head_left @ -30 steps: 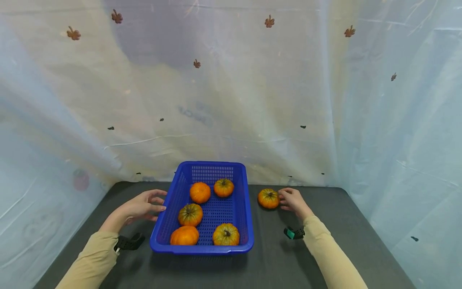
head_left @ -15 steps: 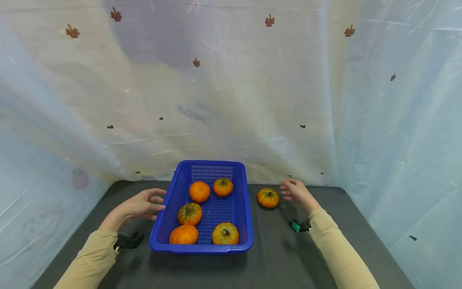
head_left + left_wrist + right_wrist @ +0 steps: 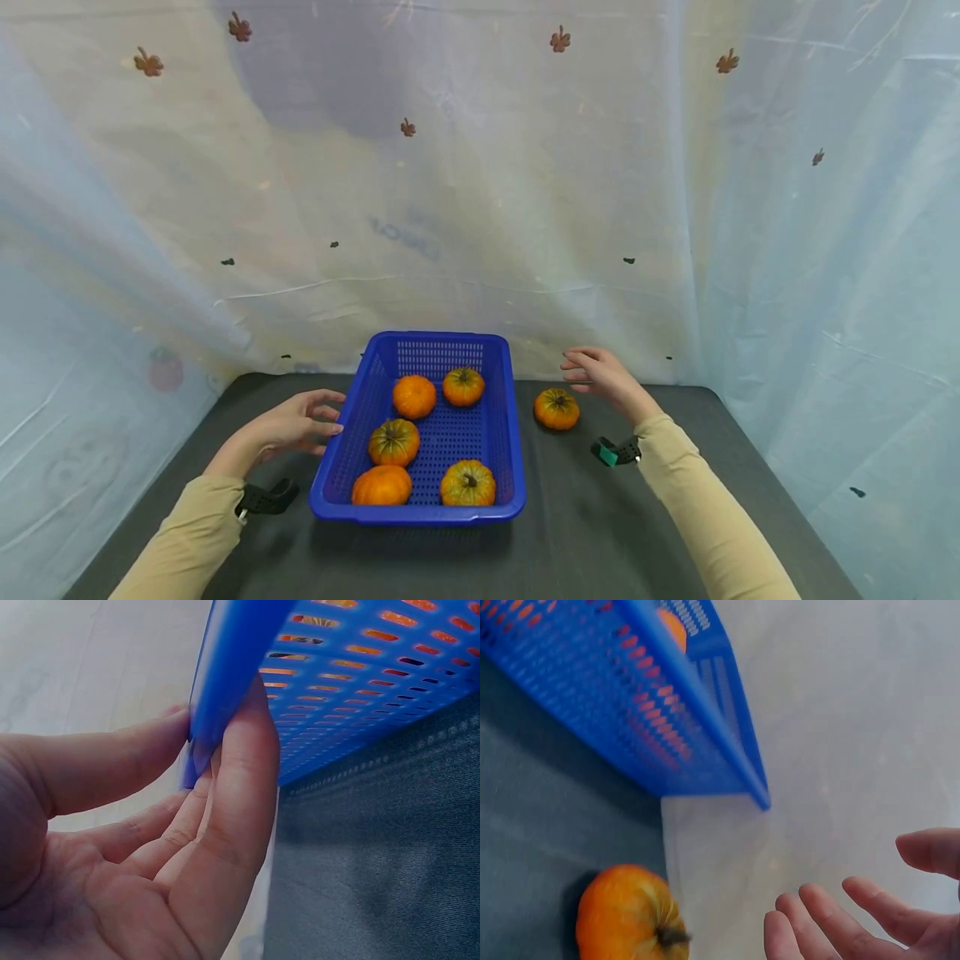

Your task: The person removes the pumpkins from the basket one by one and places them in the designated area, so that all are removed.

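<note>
A blue perforated plastic basket (image 3: pixel 430 517) stands on the dark table with several small orange pumpkins inside, one of them a greenish-striped pumpkin (image 3: pixel 468 483) at the near right. My left hand (image 3: pixel 296 425) pinches the basket's left rim between thumb and fingers, as the left wrist view shows on the rim (image 3: pixel 240 652). Outside the basket, to its right, sits a single pumpkin (image 3: pixel 557 409) with a dark stem. Above and behind that pumpkin hovers my right hand (image 3: pixel 603 379), fingers loosely extended, holding nothing. In the right wrist view the hand is apart from the pumpkin (image 3: pixel 626 919).
The dark table (image 3: pixel 570 533) ends at a pale plastic sheet (image 3: pixel 480 208) hanging behind it and along both sides. A black wrist strap (image 3: pixel 268 498) is on the left wrist, and another strap (image 3: pixel 615 452) on the right.
The right hand has left the loose pumpkin, drawn off to the right, then risen up and back to the left above it. The left hand stays on the basket rim.
</note>
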The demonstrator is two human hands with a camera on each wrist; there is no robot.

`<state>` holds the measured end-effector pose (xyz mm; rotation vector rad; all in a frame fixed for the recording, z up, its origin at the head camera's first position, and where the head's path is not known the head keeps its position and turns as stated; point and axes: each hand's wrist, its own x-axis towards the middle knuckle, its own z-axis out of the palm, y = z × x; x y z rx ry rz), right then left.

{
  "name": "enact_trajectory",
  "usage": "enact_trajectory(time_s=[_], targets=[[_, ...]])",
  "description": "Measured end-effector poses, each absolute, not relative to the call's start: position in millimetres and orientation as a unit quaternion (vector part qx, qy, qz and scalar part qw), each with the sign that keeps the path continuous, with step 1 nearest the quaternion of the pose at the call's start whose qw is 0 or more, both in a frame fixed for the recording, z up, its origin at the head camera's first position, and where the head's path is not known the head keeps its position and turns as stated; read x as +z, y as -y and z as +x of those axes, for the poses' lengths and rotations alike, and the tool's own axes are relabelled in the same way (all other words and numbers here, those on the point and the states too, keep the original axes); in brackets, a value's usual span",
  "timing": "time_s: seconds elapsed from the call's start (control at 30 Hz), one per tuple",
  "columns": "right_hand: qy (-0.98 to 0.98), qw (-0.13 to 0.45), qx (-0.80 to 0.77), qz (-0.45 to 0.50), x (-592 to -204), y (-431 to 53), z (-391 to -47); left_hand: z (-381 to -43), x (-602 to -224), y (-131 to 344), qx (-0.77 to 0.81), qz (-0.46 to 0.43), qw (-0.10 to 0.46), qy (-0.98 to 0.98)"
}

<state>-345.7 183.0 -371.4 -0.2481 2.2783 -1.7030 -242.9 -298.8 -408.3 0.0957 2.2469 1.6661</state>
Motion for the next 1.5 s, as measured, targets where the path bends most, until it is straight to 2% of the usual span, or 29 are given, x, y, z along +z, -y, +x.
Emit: enact_trajectory(time_s=[0.67,0.9,1.2,1.5], targets=[[-0.781,0.195,-0.558,-0.203,-342.0,-118.8,-330.1,-244.5,-408.5,299.2,0.585,0.033,0.174,-0.792],[-0.774,0.216,-0.539,-0.251,-345.1,-97.0,-328.1,-245.5,-407.7,300.1,0.581,0.034,0.171,-0.795],[-0.774,0.272,-0.508,-0.261,-354.3,-73.5,-320.6,-245.2,-407.9,299.2,0.577,0.037,0.172,-0.798],[-0.778,0.286,-0.487,-0.275,-363.1,-59.9,-317.8,-245.0,-407.7,299.3,0.579,0.034,0.177,-0.795]])
